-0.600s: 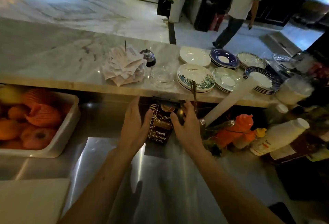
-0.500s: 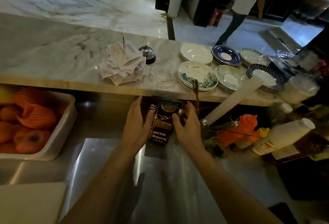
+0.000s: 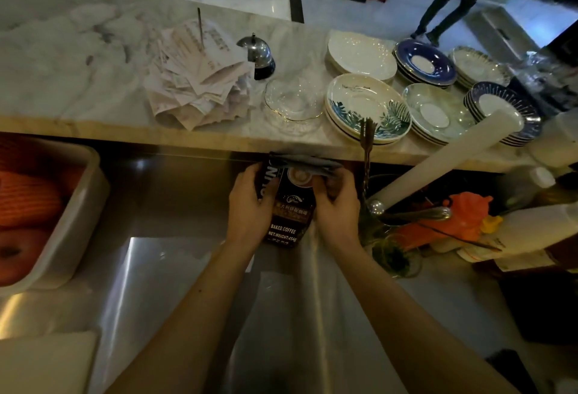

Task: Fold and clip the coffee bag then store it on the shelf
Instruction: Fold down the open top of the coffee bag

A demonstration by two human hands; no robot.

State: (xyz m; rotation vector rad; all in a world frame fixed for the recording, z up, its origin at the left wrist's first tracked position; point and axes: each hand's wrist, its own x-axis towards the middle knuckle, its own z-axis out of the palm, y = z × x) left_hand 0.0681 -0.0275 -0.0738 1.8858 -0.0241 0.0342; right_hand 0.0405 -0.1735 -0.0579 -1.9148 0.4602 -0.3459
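A dark brown coffee bag [image 3: 289,212] printed "BAKED.COFFEE" stands upright on the steel counter [image 3: 175,268], just under the edge of the marble bar top [image 3: 78,87]. Its top is folded over into a flat grey strip. My left hand [image 3: 248,206] grips the bag's left side. My right hand [image 3: 336,203] holds its right side, fingers up by the folded top. I see no clip.
A white tub of fruit [image 3: 72,215] sits at the left. Receipts on a spike [image 3: 200,77], a bell [image 3: 258,56] and stacked saucers [image 3: 366,106] line the bar top. A white tube [image 3: 450,156], bottles and an orange squeezer [image 3: 463,215] crowd the right. A person walks beyond the bar.
Both hands stay on the bag. The bag has turned slightly so its left side panel shows, and my right fingers have slid up toward the folded top.
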